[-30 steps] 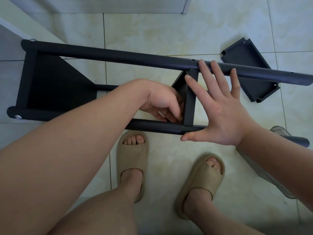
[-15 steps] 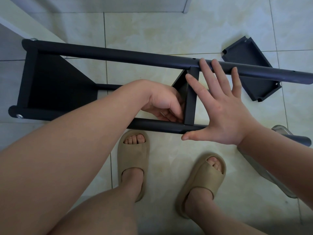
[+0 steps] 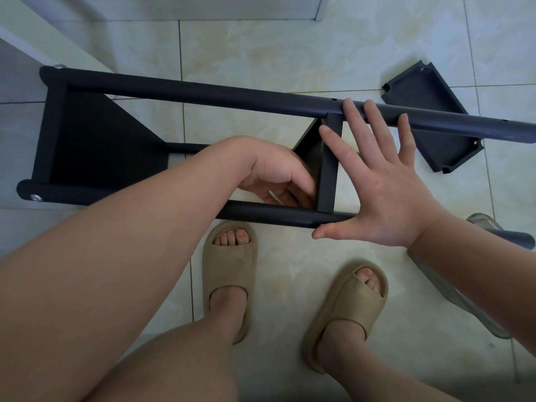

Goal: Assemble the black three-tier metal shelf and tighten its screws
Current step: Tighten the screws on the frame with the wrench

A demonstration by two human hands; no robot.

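Black shelf frame (image 3: 203,93) lies on its side on the tiled floor (image 3: 261,53), with two tiers fixed between its poles. The left hand (image 3: 275,172) reaches inside beside the middle tier (image 3: 329,169), fingers curled round a thin silvery piece (image 3: 275,197). The right hand (image 3: 385,192) presses flat, fingers spread, against that tier's other side. A loose tier (image 3: 429,111) lies just beyond the far pole.
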